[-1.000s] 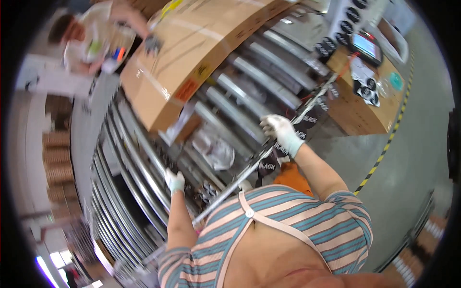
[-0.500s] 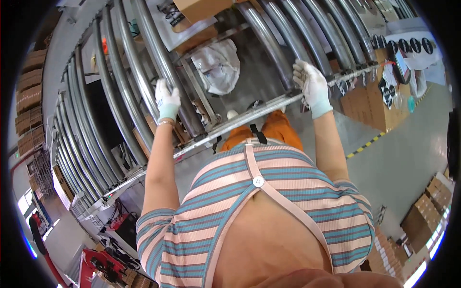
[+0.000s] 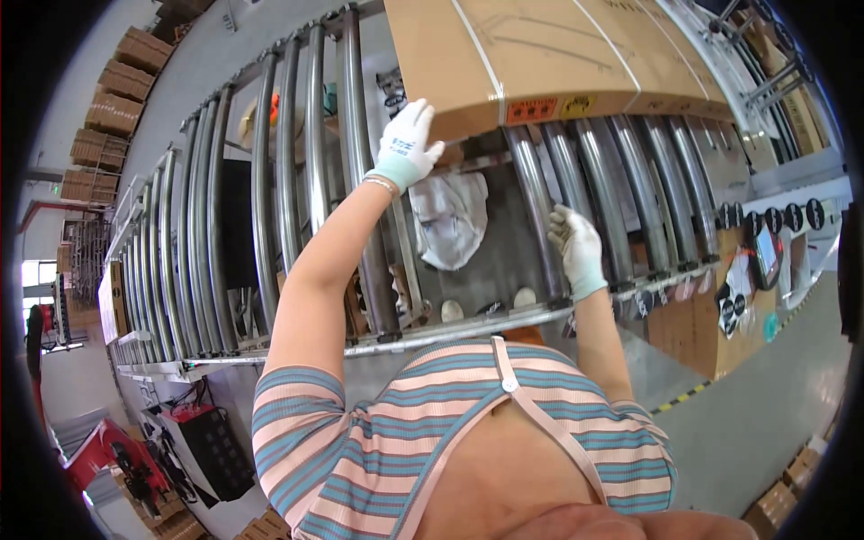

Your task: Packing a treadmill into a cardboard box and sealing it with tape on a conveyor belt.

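Note:
A large cardboard box [image 3: 531,63], bound with white straps, lies across the rollers at the far side. My gloved left hand [image 3: 405,144] is at the box's near left corner, fingers stretched out and thumb apart; whether it touches the cardboard I cannot tell. Beside the metal rollers [image 3: 537,193] nearest the gap, my gloved right hand [image 3: 578,247] hovers with loosely bent fingers and nothing in them. Orange and yellow labels [image 3: 533,109] mark the box's near face.
The roller conveyor's metal side rail [image 3: 459,327] runs in front of my body. Through a gap between rollers a white plastic bag [image 3: 450,220] shows below. At the right are a brown carton [image 3: 684,328] and a handheld device with a screen [image 3: 766,255]. Stacked cartons [image 3: 114,114] stand far left.
The large box has come much further into view at the far side. My left hand has left the roller and reached forward to the box's corner. The right hand appears lower in view.

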### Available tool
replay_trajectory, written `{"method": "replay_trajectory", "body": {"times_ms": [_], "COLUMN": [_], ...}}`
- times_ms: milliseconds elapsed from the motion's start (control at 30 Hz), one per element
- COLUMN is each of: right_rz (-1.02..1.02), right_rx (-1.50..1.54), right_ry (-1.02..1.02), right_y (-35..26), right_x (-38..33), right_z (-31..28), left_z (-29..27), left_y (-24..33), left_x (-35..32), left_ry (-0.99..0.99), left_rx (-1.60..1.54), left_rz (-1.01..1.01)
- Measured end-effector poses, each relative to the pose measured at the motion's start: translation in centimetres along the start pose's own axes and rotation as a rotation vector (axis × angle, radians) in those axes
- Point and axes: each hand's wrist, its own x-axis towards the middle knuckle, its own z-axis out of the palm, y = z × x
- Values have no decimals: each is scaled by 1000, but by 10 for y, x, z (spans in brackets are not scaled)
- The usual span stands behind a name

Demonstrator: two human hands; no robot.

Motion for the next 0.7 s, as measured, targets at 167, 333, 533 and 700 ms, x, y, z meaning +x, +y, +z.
{"method": "replay_trajectory", "body": {"times_ms": [167,333,533,700], "right_rz": [71,207,341,428], "right_rx": [52,49,157,202], "right_ry": [-119,-154,-173,-159], "right_y": [24,48,82,108], "right_x": [57,94,162,211], "right_z": [19,48,79,105], "left_z": [12,45,48,51], "left_y": [13,-9,-12,-16], "left_x": [86,93,98,97], "left_ry": [-266,-407,-332,-337], "left_rx": [172,294,161,159], "left_rz": [91,40,74,55]}}
